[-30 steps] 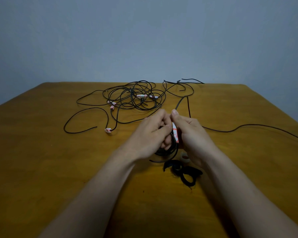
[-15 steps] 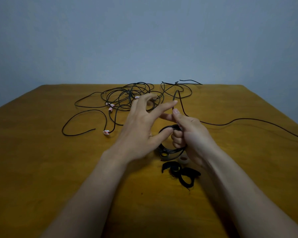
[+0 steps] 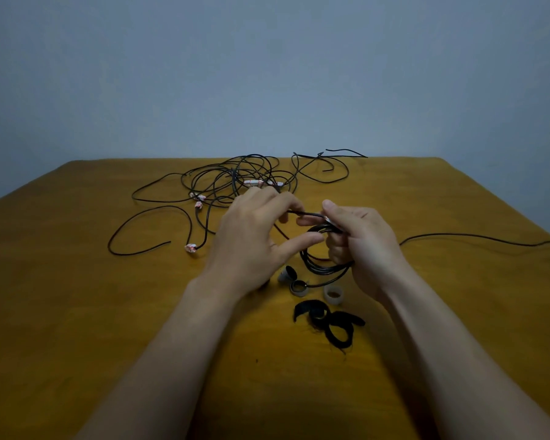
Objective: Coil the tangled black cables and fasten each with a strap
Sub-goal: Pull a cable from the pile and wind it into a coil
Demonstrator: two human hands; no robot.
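- One coil [image 3: 326, 265] is part-wound: a few black loops hang above the desk [image 3: 77, 312], with no strap on them yet.
- The right hand [image 3: 362, 246] has its grip closed round the coil's top, thumb raised.
- The left hand [image 3: 251, 239], just left of the coil, pinches the strand [image 3: 305, 213] that runs into the coil's top. Its thumb reaches across to the loops.
- Right of the coil a long tail [image 3: 477, 238] runs across the desk toward the edge. It looks like the unwound rest of the same cable, but the join is hidden behind the right hand.
- Beyond the coil lies the tangle [image 3: 235, 182], several cables with white-and-red ends, untouched.
- On the near side of the coil the straps [image 3: 327, 322] lie in a dark heap, with two small rings [image 3: 333, 294] between them and the coil.
- By my reading this is early in the task. The first cable is partly coiled, strapping has not begun, and the whole tangle is left to do.
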